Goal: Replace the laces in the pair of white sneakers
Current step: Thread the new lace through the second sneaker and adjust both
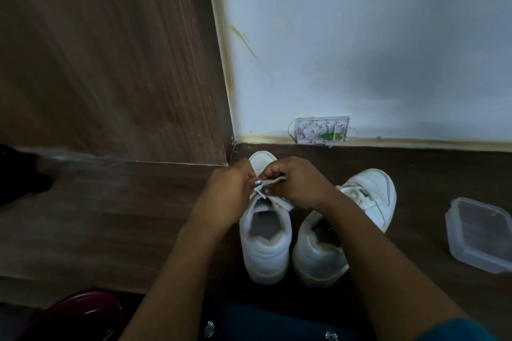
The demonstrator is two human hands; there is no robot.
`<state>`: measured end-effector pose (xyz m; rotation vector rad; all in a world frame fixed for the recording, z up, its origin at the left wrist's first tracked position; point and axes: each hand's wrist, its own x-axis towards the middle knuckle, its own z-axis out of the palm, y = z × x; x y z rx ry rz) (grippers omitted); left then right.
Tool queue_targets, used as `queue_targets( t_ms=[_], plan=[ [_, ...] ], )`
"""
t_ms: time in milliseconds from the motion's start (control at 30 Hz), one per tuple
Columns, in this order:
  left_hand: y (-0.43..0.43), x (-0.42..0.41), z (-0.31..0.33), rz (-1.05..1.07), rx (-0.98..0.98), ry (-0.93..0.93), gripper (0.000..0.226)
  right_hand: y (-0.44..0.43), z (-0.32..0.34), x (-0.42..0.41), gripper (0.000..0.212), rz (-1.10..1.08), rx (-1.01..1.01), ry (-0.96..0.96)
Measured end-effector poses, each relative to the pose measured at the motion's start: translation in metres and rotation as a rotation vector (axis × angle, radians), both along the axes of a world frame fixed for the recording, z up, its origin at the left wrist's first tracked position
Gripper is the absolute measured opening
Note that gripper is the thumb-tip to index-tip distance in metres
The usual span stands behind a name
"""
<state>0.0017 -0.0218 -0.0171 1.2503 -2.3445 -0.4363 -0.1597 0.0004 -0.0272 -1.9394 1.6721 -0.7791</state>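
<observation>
At the far left edge a dark bundle (19, 174) lies on the wooden floor (97, 216); it is too dim to tell what it is. Below it, in the bottom corner, is the curved rim of a maroon object (83, 310). A brown wood-grain panel (110, 50) stands behind them.

The left hand (230, 188) is near the middle of the view, raised just over the tongue of the left sneaker (264, 241). Its fingers are curled in and its thumb presses a grey-white lace (273, 181) against them. The lace comes up from the top eyelets of that sneaker and runs across to the right hand (297, 185). The right hand almost touches the left and pinches the same lace between curled fingers and thumb. Both hands cover the front of the sneaker, so only its toe cap shows beyond them, pointing at the wall. Its open heel end faces the person.

The right sneaker (318, 257) stands just beside it, with its toe angled outward and its own lace (360, 198) threaded. The right forearm crosses above its opening.

Behind the pair, a small white wall box (321, 130) sits low on the pale wall (360, 50). At the far right a clear plastic box (479, 232) rests on the floor, well apart from the shoes.
</observation>
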Motion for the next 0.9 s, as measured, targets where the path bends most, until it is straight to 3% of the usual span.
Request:
queue_targets(
  t_ms=[233, 533, 900],
  plan=[
    [0.001, 0.002, -0.003, -0.072, 0.015, 0.137, 0.013, 0.000, 0.000, 0.000, 0.011, 0.000, 0.005, -0.016],
    [-0.004, 0.006, -0.011, -0.141, -0.182, 0.017, 0.002, -0.001, -0.001, -0.001, 0.015, -0.001, 0.016, -0.033],
    [0.003, 0.007, -0.018, -0.150, -0.240, 0.056, 0.026, -0.001, 0.000, -0.001, 0.016, 0.002, 0.013, -0.015]
  ],
)
